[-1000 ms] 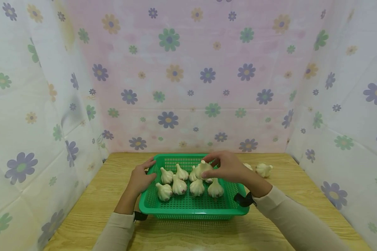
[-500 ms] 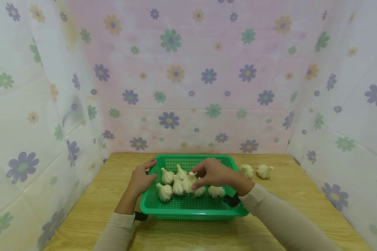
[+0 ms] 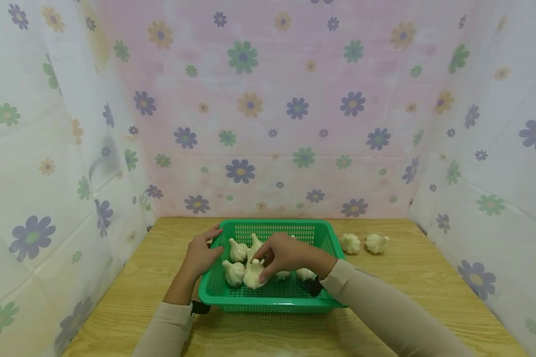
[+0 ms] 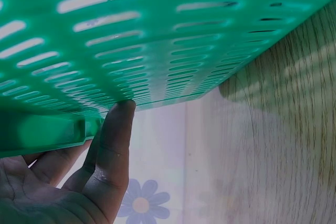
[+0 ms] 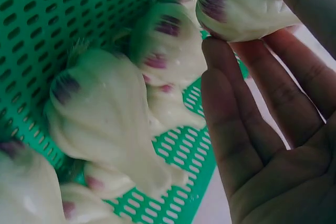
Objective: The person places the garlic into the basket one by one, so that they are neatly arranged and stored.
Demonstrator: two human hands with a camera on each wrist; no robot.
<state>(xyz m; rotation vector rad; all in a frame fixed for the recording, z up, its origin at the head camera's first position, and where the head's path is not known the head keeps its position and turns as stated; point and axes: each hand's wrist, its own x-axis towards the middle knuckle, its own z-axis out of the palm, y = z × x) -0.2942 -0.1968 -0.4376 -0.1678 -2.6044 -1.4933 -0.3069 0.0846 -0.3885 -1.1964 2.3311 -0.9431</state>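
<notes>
A green plastic basket (image 3: 277,301) with slotted walls holds several white garlic bulbs. My left hand (image 3: 201,254) grips its left rim; in the left wrist view a fingertip of the left hand (image 4: 100,182) touches the wall from outside. Thumb and fingers of my right hand (image 3: 283,255) pinch one garlic bulb (image 3: 252,275), low inside the basket's left half, stem up. Beside it sits another garlic bulb (image 3: 233,273). The right wrist view shows the held garlic bulb (image 5: 244,6) with purple marks. My right hand hides part of the other bulbs.
Two more garlic bulbs, one nearer (image 3: 350,243) and one farther right (image 3: 376,243), lie on the wooden table (image 3: 411,287) to the right of the basket. Flowered cloth walls (image 3: 277,124) enclose the table at the back and both sides.
My right hand has carried the pinched garlic bulb left and down, from above the basket's back middle into its left half. My left hand has stayed on the rim.
</notes>
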